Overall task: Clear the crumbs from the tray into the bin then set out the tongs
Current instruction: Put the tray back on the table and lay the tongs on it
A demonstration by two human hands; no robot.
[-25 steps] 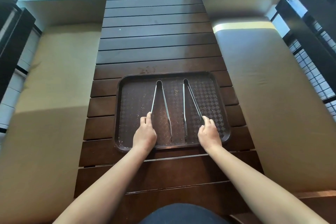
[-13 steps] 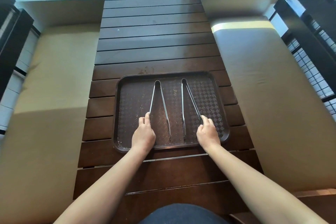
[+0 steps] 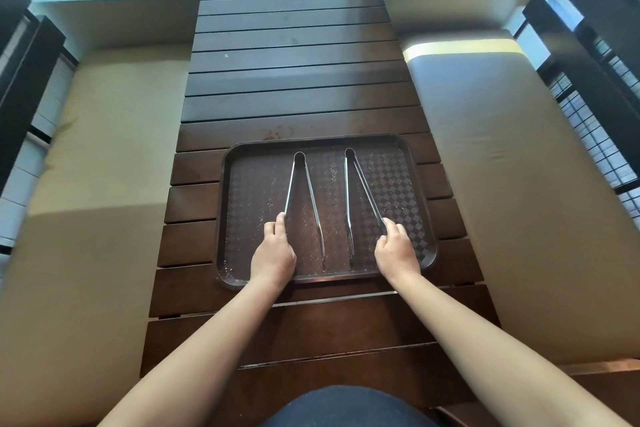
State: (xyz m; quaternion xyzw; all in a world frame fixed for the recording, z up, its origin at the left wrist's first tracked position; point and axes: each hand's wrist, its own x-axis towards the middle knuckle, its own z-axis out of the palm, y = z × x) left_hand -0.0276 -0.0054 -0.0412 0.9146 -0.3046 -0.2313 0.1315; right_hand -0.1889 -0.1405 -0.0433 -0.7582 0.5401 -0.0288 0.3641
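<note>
A dark brown tray (image 3: pixel 239 184) with a checkered floor lies on the slatted table, with pale crumbs (image 3: pixel 333 173) scattered over it. Two metal tongs lie in it, hinges pointing away from me, arms spread. My left hand (image 3: pixel 273 253) pinches the outer arm of the left tongs (image 3: pixel 300 177) near its tip. My right hand (image 3: pixel 396 250) pinches the outer arm of the right tongs (image 3: pixel 353 180) the same way. Both tongs still seem to rest on the tray. No bin is in view.
The dark wooden slatted table (image 3: pixel 294 80) runs away from me. Tan cushioned benches flank it on the left (image 3: pixel 97 184) and on the right (image 3: pixel 519 184). Dark slatted backrests (image 3: pixel 595 55) stand at the outer edges.
Both hands stay at the near ends of the tongs with hardly any shift. The tongs and tray lie as before.
</note>
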